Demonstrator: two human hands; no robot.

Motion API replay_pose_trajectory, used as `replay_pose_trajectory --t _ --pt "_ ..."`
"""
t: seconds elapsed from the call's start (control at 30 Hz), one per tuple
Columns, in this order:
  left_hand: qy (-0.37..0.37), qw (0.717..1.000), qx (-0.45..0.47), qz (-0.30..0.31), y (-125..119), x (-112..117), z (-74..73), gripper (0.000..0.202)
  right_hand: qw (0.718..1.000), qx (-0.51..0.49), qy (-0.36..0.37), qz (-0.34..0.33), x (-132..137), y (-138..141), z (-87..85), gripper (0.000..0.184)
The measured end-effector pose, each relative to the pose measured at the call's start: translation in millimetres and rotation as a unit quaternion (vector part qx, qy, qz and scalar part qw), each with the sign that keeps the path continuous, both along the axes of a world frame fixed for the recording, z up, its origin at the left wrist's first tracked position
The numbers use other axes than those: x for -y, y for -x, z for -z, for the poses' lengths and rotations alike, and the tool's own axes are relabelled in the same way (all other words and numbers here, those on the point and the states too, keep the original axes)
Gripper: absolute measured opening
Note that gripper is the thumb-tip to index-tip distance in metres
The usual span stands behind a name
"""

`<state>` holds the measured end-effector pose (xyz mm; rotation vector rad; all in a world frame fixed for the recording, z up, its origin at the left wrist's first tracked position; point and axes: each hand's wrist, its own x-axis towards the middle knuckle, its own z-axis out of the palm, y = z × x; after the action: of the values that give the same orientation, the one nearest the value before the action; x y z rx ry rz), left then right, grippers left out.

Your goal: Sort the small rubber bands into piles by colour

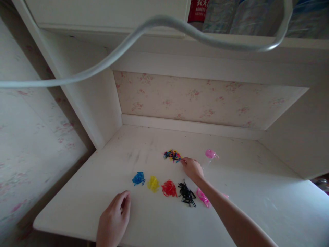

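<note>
Reaching into the mixed bands toward the desk's back edge, right hand had fingers narrowed, maybe on one band; too small to tell. Left hand lay loosely curled, empty, near the front edge. Picking step, likely; the next move needed a clean one-band pinch and a colour match among the sorted piles.

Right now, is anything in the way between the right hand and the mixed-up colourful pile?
Nothing visible. The right hand is at the edge of the mixed pile. The red pile and black pile lie behind it, nearer the person.

Right hand touches mixed bands (fingertips only).
</note>
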<state>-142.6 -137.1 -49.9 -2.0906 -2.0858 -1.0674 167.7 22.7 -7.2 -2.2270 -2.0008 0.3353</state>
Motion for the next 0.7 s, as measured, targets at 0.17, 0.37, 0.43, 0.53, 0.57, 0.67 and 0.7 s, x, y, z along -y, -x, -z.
replay_pose_trajectory --t 0.17,0.37,0.43,0.53,0.57,0.67,0.7 --pt "0.005 1.000 -0.005 -0.006 0 1 -0.5 0.023 1.000 -0.006 -0.018 -0.011 8 -13 -0.5 0.042" --pt "0.012 1.000 -0.010 -0.010 -2 1 -3.0 0.024 0.999 -0.024 -0.042 -0.018 14 -27 -3.9 0.046" --pt "0.016 1.000 -0.013 -0.011 -2 2 -2.9 0.023 0.998 -0.031 -0.047 -0.017 16 -30 -4.5 0.046" --pt "0.014 1.000 -0.018 -0.010 -2 3 -1.9 0.023 0.997 -0.043 -0.056 -0.017 20 -35 -4.8 0.042" --pt "0.011 1.000 -0.020 -0.010 -2 3 -1.4 0.023 0.997 -0.047 -0.061 -0.017 22 -36 -5.0 0.040" --pt "0.006 1.000 -0.026 -0.014 -2 2 -0.3 0.023 0.995 -0.060 -0.076 -0.021 27 -38 -7.1 0.036" --pt "0.006 1.000 -0.026 -0.015 -2 2 -0.2 0.023 0.994 -0.065 -0.082 -0.024 29 -37 -8.6 0.036"
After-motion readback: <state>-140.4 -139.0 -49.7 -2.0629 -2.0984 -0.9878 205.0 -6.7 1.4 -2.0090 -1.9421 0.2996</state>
